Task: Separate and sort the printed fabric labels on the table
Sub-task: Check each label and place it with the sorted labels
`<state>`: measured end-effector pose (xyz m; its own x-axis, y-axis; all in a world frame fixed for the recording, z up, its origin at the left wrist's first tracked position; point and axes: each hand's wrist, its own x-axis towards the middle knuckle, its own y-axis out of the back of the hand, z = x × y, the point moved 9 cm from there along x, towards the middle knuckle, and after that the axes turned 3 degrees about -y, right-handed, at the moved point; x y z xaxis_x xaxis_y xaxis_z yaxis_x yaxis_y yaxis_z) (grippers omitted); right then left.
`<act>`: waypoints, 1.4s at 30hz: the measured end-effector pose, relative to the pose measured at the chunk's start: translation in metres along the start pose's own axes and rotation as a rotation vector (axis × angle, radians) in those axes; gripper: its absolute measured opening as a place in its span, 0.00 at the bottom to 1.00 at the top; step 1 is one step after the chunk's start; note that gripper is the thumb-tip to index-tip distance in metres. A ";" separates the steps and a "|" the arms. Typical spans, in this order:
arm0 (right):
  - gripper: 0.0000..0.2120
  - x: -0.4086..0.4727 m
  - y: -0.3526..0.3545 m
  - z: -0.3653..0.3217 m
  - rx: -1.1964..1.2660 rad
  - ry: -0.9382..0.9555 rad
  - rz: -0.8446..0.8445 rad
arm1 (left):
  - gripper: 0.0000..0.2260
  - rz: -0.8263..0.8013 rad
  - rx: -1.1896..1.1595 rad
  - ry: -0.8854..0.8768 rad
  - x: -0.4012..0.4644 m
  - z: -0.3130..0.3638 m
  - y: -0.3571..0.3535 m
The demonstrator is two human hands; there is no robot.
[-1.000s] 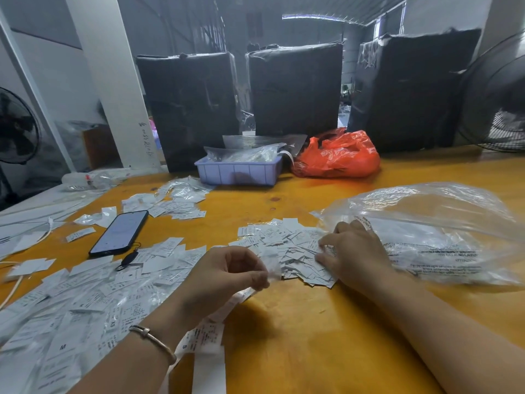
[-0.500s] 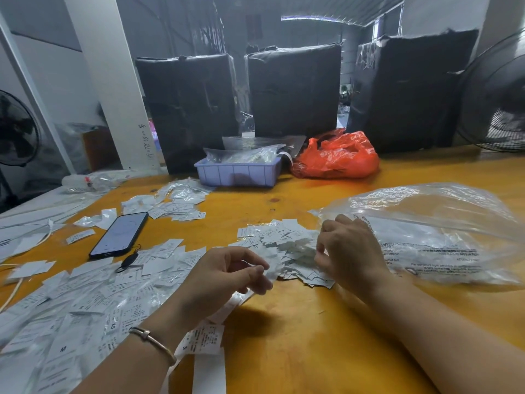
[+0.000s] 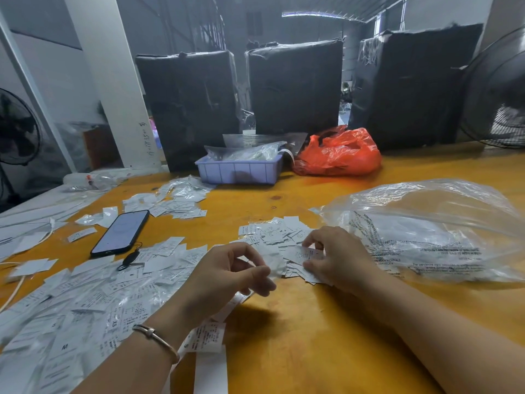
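Note:
A small heap of white printed fabric labels [image 3: 272, 231] lies mid-table. My right hand [image 3: 338, 257] is on its right edge and pinches one label [image 3: 302, 253] between thumb and fingers. My left hand [image 3: 227, 275], with a metal bracelet on the wrist, hovers at the heap's left edge and pinches a white label [image 3: 275, 267] at its fingertips. A wide spread of bigger size-marked labels [image 3: 85, 302] covers the table's left side. Another small cluster of labels [image 3: 170, 203] sits farther back.
A dark phone [image 3: 120, 234] lies left of centre on the orange table [image 3: 312, 336]. A clear plastic bag [image 3: 431, 231] lies right of my right hand. At the back stand a lilac tray [image 3: 238, 172], a red bag [image 3: 338, 155], black wrapped boxes [image 3: 295, 86] and a fan [image 3: 502, 92].
My right hand lifted a label off the heap's right edge and now pinches it. My left hand shifted slightly right toward the heap, still pinching its label.

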<state>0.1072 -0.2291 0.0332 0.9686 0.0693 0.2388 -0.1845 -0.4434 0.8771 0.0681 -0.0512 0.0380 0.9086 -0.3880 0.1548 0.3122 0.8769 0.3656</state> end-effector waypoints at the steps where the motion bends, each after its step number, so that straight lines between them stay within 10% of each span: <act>1: 0.08 -0.001 0.003 0.000 0.068 0.001 0.025 | 0.11 0.001 -0.004 0.000 0.000 0.001 0.000; 7: 0.08 -0.008 0.022 0.003 0.416 0.001 0.103 | 0.15 0.022 -0.011 -0.003 -0.001 0.003 0.001; 15: 0.32 -0.027 0.058 -0.020 0.835 0.151 0.176 | 0.08 0.063 0.023 -0.069 0.000 0.010 0.002; 42: 0.09 -0.061 0.080 -0.061 0.584 0.373 0.416 | 0.12 0.045 0.032 -0.130 -0.003 0.019 -0.002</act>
<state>0.0230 -0.2143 0.1147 0.7012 0.0443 0.7116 -0.3006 -0.8866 0.3515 0.0592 -0.0570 0.0547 0.8773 -0.3837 0.2882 0.2611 0.8856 0.3840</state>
